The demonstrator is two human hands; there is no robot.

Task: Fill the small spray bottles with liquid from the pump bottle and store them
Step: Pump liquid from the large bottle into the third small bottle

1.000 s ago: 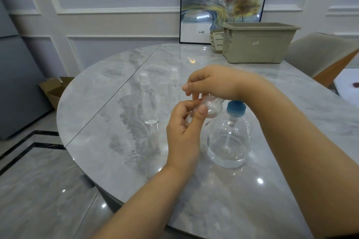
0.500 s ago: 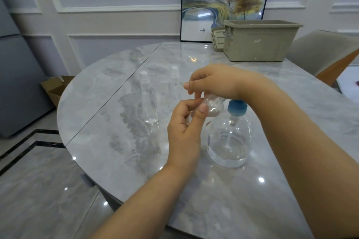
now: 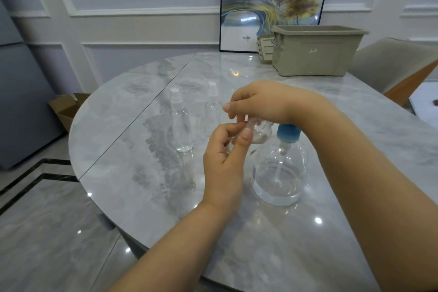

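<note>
Your left hand (image 3: 224, 163) was raised over the table (image 3: 132, 173) with its fingers and thumb curled round a small clear spray bottle (image 3: 259, 131), gripping it from below and the near side. Your right hand (image 3: 258, 102) came in from the right just above it, fingers curled down and pinching at the top of that same bottle; what exactly the fingertips held there was hidden, so the state of the cap cannot be told. The held bottle sat tilted, just left of and touching or nearly touching the blue pump head (image 3: 288, 134) of the pump bottle (image 3: 279, 173), which stood upright on the table under your right wrist, with clear liquid in its lower part. Left of your hands, a second spray bottle (image 3: 181, 125) stood upright with its cap on, and a third (image 3: 212, 104) stood a little farther back, partly behind your right fingers. At the far right edge of the table sat a beige plastic bin (image 3: 317, 54), with a smaller slotted basket (image 3: 265, 50) touching its left side. A framed picture (image 3: 272, 2) leaned against the wall behind them. A chair (image 3: 391, 66) stood at the right, and a cardboard box (image 3: 66, 109) on the floor at the left.
</note>
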